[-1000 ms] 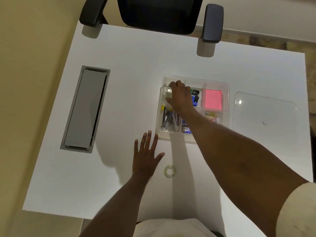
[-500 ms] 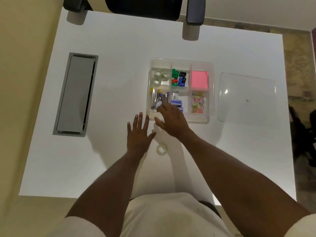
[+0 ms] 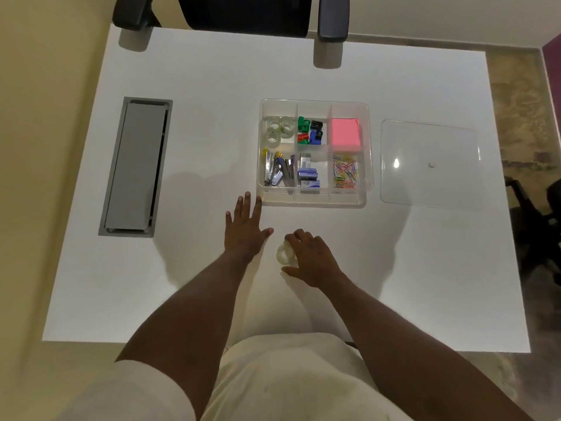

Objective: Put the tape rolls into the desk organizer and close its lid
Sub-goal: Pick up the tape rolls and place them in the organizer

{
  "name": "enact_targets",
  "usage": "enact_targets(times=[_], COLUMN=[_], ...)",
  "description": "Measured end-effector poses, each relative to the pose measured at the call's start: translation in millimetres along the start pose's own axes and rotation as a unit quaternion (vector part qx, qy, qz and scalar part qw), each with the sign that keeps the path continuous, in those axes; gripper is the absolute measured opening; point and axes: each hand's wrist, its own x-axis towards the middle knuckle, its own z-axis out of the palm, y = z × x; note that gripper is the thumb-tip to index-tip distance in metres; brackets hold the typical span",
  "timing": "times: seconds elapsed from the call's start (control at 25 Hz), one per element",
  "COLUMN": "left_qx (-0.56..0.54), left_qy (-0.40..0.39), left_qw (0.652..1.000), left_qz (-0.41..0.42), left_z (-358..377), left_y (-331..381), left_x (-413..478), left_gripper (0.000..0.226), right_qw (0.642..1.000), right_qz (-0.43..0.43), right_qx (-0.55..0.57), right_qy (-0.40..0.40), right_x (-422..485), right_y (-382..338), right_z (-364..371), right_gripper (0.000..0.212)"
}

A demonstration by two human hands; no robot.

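A clear tape roll (image 3: 284,254) lies on the white desk just in front of me. My right hand (image 3: 312,259) curls around it, fingers on its far side and thumb on its near side. My left hand (image 3: 245,230) rests flat on the desk with fingers spread, its fingertips by the near-left corner of the clear desk organizer (image 3: 312,200). The organizer's far-left compartment holds three more tape rolls (image 3: 279,131). Its clear lid (image 3: 431,177) lies flat on the desk to the organizer's right.
The organizer's other compartments hold sharpeners, pink sticky notes (image 3: 346,132), staplers, staple boxes and paper clips. A grey cable hatch (image 3: 133,168) is set into the desk at the left. A black office chair (image 3: 243,13) stands at the far edge.
My right hand has pulled back from the organizer's far-left compartment to the loose tape roll near me and closed around it. My left hand has stayed flat on the desk.
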Motion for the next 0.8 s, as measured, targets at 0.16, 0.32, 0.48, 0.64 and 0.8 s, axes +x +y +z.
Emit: enact_targets(times=[0.16,0.32,0.48,0.64,0.8], left_qx=[-0.007,-0.002,-0.006,0.000,0.002], left_qy=[-0.003,0.001,0.011,0.023,0.035], left_qw=[1.000,1.000,1.000,1.000,0.999], left_qz=[-0.006,-0.010,-0.011,-0.004,0.001], left_z=[1,5,8,11,16], left_y=[2,2,2,1,-2], left_x=[1,1,2,2,4], left_gripper=[0.093,0.094,0.096,0.093,0.092], right_qw=[0.999,0.998,0.993,0.985,0.978], right_qz=[-0.015,-0.029,-0.040,-0.020,0.012], right_qx=[-0.032,-0.032,0.004,0.015,-0.010], right_qy=[0.000,0.036,0.112,0.172,0.206], right_x=[9,17,43,85,130], right_y=[-7,-3,1,7,16], right_z=[1,-11,-42,-88,-133], right_gripper=[0.069,0.058,0.061,0.061,0.061])
